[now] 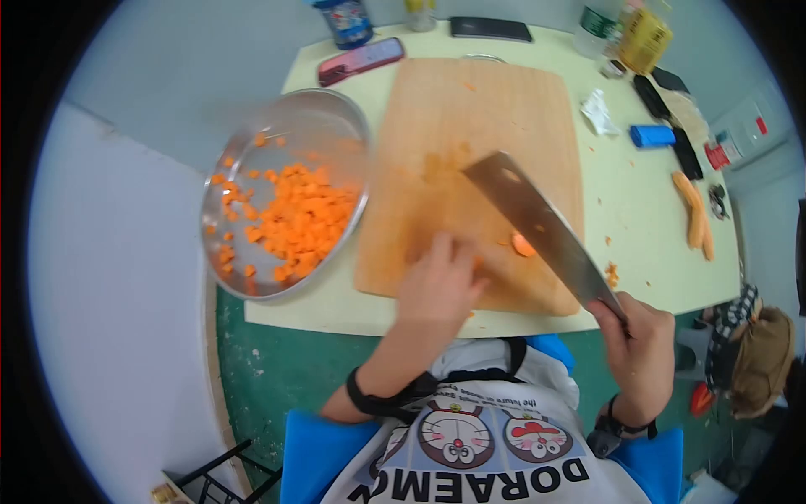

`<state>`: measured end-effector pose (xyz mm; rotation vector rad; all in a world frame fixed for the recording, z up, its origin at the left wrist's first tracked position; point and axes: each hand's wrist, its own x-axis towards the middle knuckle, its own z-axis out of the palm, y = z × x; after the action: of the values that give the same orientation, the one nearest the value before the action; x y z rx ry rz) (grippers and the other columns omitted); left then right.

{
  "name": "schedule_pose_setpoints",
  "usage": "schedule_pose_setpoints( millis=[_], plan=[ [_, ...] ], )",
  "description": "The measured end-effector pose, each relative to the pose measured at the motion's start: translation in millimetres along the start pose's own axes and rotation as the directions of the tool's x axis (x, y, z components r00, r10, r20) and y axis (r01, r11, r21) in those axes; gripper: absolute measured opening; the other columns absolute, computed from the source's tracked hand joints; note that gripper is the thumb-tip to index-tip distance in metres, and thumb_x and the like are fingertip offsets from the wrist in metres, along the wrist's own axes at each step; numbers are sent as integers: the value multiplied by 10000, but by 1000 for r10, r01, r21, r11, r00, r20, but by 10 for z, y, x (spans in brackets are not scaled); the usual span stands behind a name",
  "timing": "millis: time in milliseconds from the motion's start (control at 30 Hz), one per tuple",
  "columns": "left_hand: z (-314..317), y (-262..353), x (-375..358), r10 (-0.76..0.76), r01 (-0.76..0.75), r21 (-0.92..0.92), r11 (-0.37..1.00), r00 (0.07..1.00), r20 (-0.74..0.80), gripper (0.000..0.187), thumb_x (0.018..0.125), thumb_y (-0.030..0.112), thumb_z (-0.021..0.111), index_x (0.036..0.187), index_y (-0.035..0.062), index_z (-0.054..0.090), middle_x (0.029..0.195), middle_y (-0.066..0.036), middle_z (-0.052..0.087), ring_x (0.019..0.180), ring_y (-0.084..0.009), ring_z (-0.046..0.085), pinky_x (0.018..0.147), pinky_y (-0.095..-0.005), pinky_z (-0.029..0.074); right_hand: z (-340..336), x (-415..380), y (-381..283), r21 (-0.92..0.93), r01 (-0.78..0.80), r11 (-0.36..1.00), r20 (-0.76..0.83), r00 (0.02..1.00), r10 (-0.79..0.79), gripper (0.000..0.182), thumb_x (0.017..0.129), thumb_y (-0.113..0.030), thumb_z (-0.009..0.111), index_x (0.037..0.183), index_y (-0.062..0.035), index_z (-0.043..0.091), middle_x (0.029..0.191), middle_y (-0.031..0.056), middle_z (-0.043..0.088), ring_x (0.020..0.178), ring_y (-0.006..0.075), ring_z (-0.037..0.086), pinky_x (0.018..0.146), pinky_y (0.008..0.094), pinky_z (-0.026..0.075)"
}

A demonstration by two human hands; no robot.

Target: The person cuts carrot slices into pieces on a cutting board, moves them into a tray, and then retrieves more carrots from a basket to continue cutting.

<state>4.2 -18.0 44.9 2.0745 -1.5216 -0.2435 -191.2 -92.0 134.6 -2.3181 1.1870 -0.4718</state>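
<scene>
A wooden cutting board (470,109) lies on the table before me. My right hand (638,344) is closed around the handle of a wide-bladed cleaver (546,227), whose blade slants up and left over the board. Close to the blade's lower edge rests a short piece of carrot (522,244). Over the front left part of the board is my left hand (437,290), its fingers smeared by motion, with a bit of orange showing beside them. To the left, a round metal tray (220,197) holds a heap of diced carrot (306,218).
Peeled carrots (695,214) lie at the table's right side, near a blue cylindrical object (652,136) and crumpled white paper (599,112). Phones (361,60) and bottles (646,38) line the back edge. Carrot scraps (612,273) dot the right of the table.
</scene>
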Motion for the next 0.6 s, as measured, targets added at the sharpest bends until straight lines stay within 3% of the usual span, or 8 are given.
schedule_pose_setpoints(
  millis=[100, 167, 233, 300, 367, 433, 500, 600],
  plan=[
    [43, -34, 5, 34, -34, -8, 999, 998, 54, 251, 784, 137, 608, 1004, 30, 551, 960, -117, 508, 808, -301, 563, 680, -389, 470, -13, -26, 88, 6, -50, 999, 20, 999, 50, 168, 799, -129, 638, 762, 24, 578, 548, 169, 477, 449, 308, 434, 433, 347, 339],
    [20, -61, 43, 29, -19, -131, 991, 996, 78, 213, 784, 129, 603, 971, 36, 559, 933, -115, 509, 797, -311, 557, 677, -374, 471, 6, -34, 179, 30, -38, 999, 26, 999, 37, 199, 802, -142, 641, 752, 36, 564, 532, 175, 452, 439, 300, 384, 423, 337, 315],
    [-73, -140, 76, 58, -57, -113, 992, 998, 8, 186, 782, 110, 604, 949, 34, 578, 886, -102, 533, 733, -257, 575, 626, -338, 473, 41, -45, 270, 30, -40, 999, -10, 999, 40, 228, 812, -151, 635, 736, 45, 547, 516, 172, 426, 430, 286, 334, 417, 332, 303],
    [-295, -291, 116, -28, 5, -102, 995, 972, -233, 192, 770, 97, 617, 950, 30, 598, 845, -88, 558, 653, -183, 566, 570, -298, 459, 43, -45, 294, 42, -28, 999, -34, 999, 29, 258, 822, -161, 628, 721, 55, 530, 503, 172, 404, 429, 262, 295, 413, 320, 292],
    [-515, -531, 161, -117, 140, 26, 990, 903, -413, 225, 756, 97, 635, 966, 20, 613, 824, -80, 572, 606, -134, 541, 534, -272, 445, 37, -48, 335, 85, -24, 996, -79, 996, 31, 266, 828, -164, 624, 718, 58, 526, 497, 162, 389, 432, 239, 282, 411, 311, 284],
    [-716, -728, 179, -357, 390, -8, 921, 835, -418, 287, 761, 103, 629, 1034, 22, 593, 883, -105, 564, 653, -162, 553, 597, -291, 458, 32, -30, 378, 98, -33, 995, -80, 996, 41, 267, 830, -165, 621, 720, 59, 527, 495, 156, 383, 435, 230, 277, 410, 308, 282],
    [-692, -986, 158, -291, 382, 104, 918, 829, -478, 316, 767, 109, 624, 1065, 20, 573, 917, -119, 556, 689, -186, 556, 639, -307, 458, 31, -21, 417, 110, -41, 993, -83, 995, 50, 267, 833, -166, 618, 721, 60, 529, 493, 151, 376, 438, 220, 273, 410, 304, 281],
    [-690, -784, 252, -126, 330, 277, 903, 818, -561, 362, 776, 126, 619, 1113, 20, 536, 977, -144, 535, 788, -233, 553, 718, -333, 451, 33, -14, 469, 111, -60, 992, -105, 992, 72, 261, 837, -163, 612, 726, 60, 535, 490, 142, 370, 441, 214, 269, 410, 298, 281]
  ],
)
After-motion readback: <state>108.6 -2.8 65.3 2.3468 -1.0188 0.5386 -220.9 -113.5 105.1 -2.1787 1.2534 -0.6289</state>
